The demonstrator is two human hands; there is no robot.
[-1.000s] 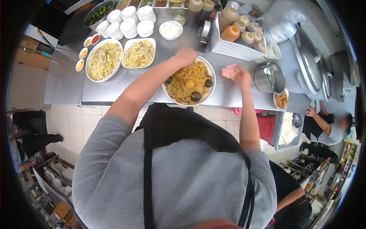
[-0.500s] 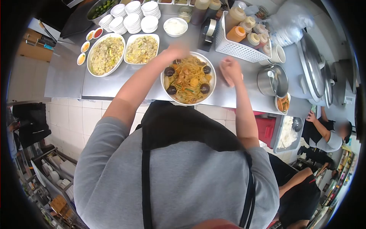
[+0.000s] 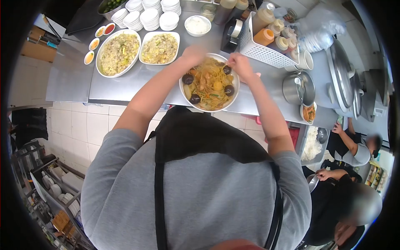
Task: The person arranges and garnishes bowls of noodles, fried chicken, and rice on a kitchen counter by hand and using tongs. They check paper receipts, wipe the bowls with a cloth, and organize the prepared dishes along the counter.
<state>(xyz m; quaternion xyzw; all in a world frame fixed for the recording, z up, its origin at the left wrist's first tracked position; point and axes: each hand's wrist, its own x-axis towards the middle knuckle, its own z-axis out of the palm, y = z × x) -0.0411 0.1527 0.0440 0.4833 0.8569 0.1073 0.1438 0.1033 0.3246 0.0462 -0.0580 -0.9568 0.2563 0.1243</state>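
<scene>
A round white bowl [image 3: 182, 86] holds noodles [image 3: 210, 81] with dark round mushrooms [image 3: 195, 98] set around the edge. My left hand [image 3: 195, 54] is at the bowl's upper left rim. Motion blur smears its fingers. At the upper right rim is my right hand [image 3: 239, 63], its fingers pinched together. What they hold, if anything, is too small to make out. A pinkish thing [image 3: 256, 76] lies partly hidden behind my right wrist. Left of the bowl stand a square white dish of fried rice [image 3: 159, 48] and an oval dish of fried rice [image 3: 118, 53].
Stacked white saucers [image 3: 149, 18], small sauce cups [image 3: 89, 57] and a bowl of white food [image 3: 197, 26] line the back. To the right are a white basket of sauce bottles [image 3: 271, 54] and a steel pot [image 3: 299, 88]. Co-workers [image 3: 354, 152] are at the far right.
My right hand has moved up and left, from beside the bowl to its upper right rim. My left hand stays at the upper left rim. The co-worker at lower right has shifted, a metal bowl now showing.
</scene>
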